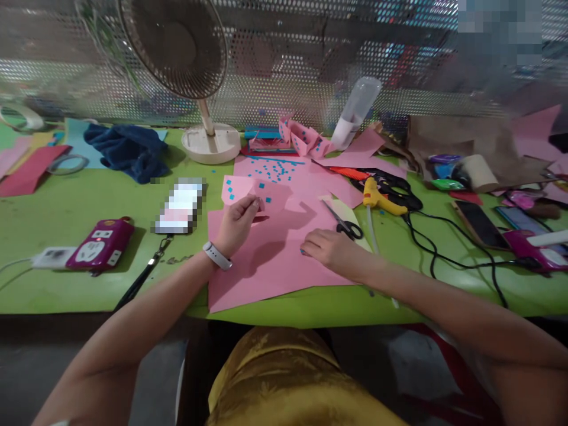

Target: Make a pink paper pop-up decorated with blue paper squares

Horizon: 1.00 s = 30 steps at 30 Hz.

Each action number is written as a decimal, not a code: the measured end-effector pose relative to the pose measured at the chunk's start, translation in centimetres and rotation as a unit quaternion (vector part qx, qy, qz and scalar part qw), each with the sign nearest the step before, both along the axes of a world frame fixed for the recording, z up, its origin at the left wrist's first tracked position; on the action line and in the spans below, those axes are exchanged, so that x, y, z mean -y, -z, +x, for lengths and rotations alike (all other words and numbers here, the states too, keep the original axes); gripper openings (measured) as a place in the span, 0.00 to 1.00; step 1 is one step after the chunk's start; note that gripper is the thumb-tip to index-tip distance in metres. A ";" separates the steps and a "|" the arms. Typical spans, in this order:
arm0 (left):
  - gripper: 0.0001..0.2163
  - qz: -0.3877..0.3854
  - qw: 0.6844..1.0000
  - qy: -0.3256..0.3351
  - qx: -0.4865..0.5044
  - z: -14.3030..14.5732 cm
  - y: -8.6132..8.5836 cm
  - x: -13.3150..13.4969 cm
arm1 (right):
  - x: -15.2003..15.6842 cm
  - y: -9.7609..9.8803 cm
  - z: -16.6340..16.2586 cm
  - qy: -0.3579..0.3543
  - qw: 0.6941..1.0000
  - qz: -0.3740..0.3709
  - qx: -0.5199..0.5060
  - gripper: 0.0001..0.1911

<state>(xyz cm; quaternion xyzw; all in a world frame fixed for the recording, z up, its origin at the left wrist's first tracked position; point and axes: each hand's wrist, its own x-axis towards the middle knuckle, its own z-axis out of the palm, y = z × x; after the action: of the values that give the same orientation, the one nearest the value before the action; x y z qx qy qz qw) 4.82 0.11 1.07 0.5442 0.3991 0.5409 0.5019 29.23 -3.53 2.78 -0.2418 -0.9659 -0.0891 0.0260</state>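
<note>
My left hand (237,223) is closed in a pinch on a folded pink paper piece (252,196) dotted with small blue squares, held just above the table. A white watch sits on that wrist. My right hand (326,247) rests curled on a large pink paper sheet (270,266), fingertips pressed down on a tiny blue square at its edge. More small blue squares (277,170) are scattered on pink paper further back. Black-handled scissors (344,223) lie just beyond my right hand.
A yellow glue gun (381,201) with black cable lies right of the scissors. A desk fan (195,71) stands at the back, a blue cloth (128,151) to its left. A pink charger (100,244) lies on the green table (66,207). Phones (481,225) sit right.
</note>
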 end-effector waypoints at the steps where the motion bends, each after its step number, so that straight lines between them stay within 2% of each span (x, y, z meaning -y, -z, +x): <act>1: 0.11 0.000 1.000 0.001 -0.001 0.0 0.0 0.0 | 0.1 -0.2 -0.2 -0.001 1.000 0.004 0.017 0.10; 4: 0.11 0.001 1.000 0.000 -0.004 0.0 -0.1 0.1 | 0.3 -0.6 -0.6 -0.001 0.999 0.007 0.049 0.10; 7: 0.11 0.004 1.000 0.001 -0.004 0.0 -0.1 0.1 | 0.2 -0.4 -0.7 0.007 0.999 -0.016 0.037 0.11; 10: 0.11 0.005 1.000 0.004 -0.001 0.0 0.0 0.1 | -0.3 -0.1 -0.4 0.034 0.995 -0.084 -0.035 0.11; 12: 0.11 0.003 1.000 0.006 0.000 0.0 0.0 0.0 | -0.8 0.1 -0.2 0.062 0.978 -0.166 -0.111 0.09; 14: 0.12 -0.001 1.000 0.009 0.000 0.0 0.0 0.1 | -1.2 0.2 0.0 0.112 0.935 -0.272 -0.196 0.07; 17: 0.12 -0.006 1.000 0.012 0.000 0.1 -0.1 0.3 | -1.6 0.1 -0.1 0.214 0.820 -0.430 -0.311 0.08; 19: 0.13 -0.010 1.000 0.017 0.004 0.3 -0.2 0.4 | -1.7 -0.2 -0.6 0.257 0.752 -0.483 -0.367 0.11; 21: 0.13 -0.015 1.000 0.023 0.008 0.4 -0.2 0.7 | -1.9 -0.6 -1.4 0.264 0.728 -0.477 -0.417 0.12; 24: 0.13 -0.016 0.999 0.031 0.007 0.7 -0.2 0.9 | -2.4 -1.4 -3.0 0.231 0.725 -0.422 -0.493 0.12; 27: 0.14 -0.012 0.999 0.037 0.006 0.8 -0.1 1.1 | -3.0 -1.9 -4.6 0.208 0.736 -0.368 -0.529 0.10; 30: 0.14 -0.009 0.999 0.042 0.007 0.8 -0.2 1.2 | -3.8 -2.0 -5.7 0.203 0.763 -0.294 -0.539 0.09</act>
<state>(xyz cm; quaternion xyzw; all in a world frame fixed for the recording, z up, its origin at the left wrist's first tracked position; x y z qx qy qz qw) 5.62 -1.08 1.24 0.5519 0.3778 0.5195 0.5317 23.51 0.30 4.74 -0.4366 -0.6998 0.3407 0.4513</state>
